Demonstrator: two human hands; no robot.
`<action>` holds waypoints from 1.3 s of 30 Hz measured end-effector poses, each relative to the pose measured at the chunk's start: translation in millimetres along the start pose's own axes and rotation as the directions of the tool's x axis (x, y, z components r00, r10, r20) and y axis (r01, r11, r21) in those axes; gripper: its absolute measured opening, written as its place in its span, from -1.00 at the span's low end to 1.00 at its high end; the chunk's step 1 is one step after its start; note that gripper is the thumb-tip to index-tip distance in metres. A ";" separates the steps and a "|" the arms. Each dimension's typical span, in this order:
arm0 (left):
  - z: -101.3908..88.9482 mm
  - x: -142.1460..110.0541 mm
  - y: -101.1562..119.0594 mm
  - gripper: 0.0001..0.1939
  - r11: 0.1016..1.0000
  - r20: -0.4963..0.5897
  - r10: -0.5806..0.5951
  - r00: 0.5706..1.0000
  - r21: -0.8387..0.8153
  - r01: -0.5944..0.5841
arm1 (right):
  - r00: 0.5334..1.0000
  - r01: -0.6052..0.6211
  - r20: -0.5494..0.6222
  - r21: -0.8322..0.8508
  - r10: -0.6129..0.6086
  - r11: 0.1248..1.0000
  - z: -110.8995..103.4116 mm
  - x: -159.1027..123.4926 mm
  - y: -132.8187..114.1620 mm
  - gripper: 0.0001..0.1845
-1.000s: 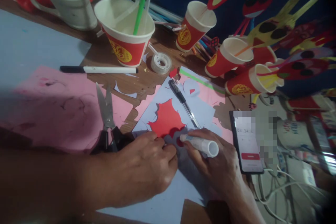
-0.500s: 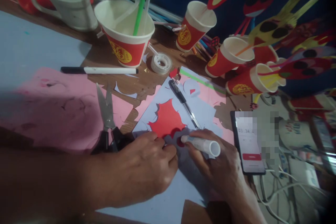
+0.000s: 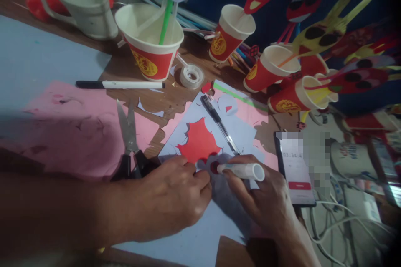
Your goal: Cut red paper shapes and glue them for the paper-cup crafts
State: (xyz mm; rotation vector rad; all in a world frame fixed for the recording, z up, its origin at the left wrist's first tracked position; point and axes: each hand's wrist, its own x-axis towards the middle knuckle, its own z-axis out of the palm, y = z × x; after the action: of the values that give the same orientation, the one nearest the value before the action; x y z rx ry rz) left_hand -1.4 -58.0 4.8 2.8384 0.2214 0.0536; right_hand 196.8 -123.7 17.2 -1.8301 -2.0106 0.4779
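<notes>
My left hand [image 3: 183,192] rests on the blue-grey paper [image 3: 175,233], fingers curled and pressed together; what they pinch, if anything, is hidden. My right hand [image 3: 266,192] grips a white tube that looks like a glue stick [image 3: 242,171]. Its tip points left and meets a small dark red spot [image 3: 214,167] in the shadow between my hands. Just beyond my left fingers lies a jagged red paper piece [image 3: 199,139]. Scissors [image 3: 130,137] with black handles lie with blades apart by my left wrist. A capped black pen [image 3: 219,121] lies past my right fingers.
A black-and-white marker [image 3: 120,85] and a tape roll [image 3: 191,76] lie farther back. Red-and-white paper cups [image 3: 150,60] hold paper figures on straws. Pink paper [image 3: 69,133] spreads at left. A phone [image 3: 294,171] stands right of my right hand, near cables [image 3: 328,217].
The view has shifted slightly. The white tube and my right hand have moved a little relative to the paper; my left hand stays nearly in place.
</notes>
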 end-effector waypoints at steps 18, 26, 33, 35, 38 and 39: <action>-8.4 -1.1 -5.5 -0.86 0.950 -0.100 -0.097 0.990 -0.306 0.062 | 0.888 -0.315 0.044 0.783 0.458 0.536 -1.7 -2.7 -1.2 -0.81; -24.6 6.2 -8.8 -0.83 0.822 -0.092 -0.305 0.948 -0.528 0.213 | 0.886 -0.308 0.103 0.859 0.452 0.408 -1.3 0.0 -1.4 -0.79; -44.9 14.7 -13.2 -0.81 0.626 0.083 -0.458 0.885 -0.677 0.387 | 0.903 -0.326 0.207 0.901 0.377 0.286 -1.6 -2.4 -3.9 -0.75; -46.8 15.6 -12.3 -0.84 0.623 0.083 -0.445 0.892 -0.686 0.375 | 0.907 -0.329 0.224 0.906 0.357 0.268 -0.3 -1.4 -4.9 -0.74; -45.9 15.8 -11.1 -0.83 0.631 0.052 -0.426 0.903 -0.698 0.338 | 0.914 -0.320 0.229 0.914 0.335 0.248 1.5 0.1 -5.9 -0.73; -45.2 15.8 -10.9 -0.83 0.633 0.045 -0.420 0.906 -0.701 0.328 | 0.916 -0.316 0.229 0.918 0.328 0.241 2.1 0.4 -6.1 -0.72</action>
State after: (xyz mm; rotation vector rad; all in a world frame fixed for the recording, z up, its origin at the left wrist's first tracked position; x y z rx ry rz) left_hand 10.0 -32.3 45.0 1.9752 0.6673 0.1827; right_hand 190.5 -123.9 18.4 -1.3315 -0.8006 1.4160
